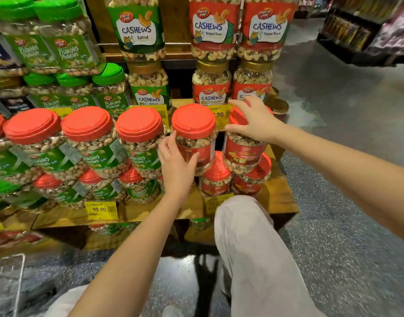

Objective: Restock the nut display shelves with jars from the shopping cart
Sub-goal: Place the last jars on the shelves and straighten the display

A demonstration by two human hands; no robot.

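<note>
Two red-lidded, red-labelled nut jars stand on top of lower jars at the right end of the wooden display shelf. My left hand grips the lower left side of the left nut jar, thumb across its label. My right hand reaches in from the right and holds the right nut jar at its lid, thumb along the front and fingers over the back. A wire corner of the shopping cart shows at the bottom left; no jars are visible in it.
Red-lidded pistachio jars fill the shelf to the left, green-lidded ones behind. Cashew jars are stacked on the tier above. Yellow price tags hang on the shelf edge. My bent knee is in front; open aisle floor lies to the right.
</note>
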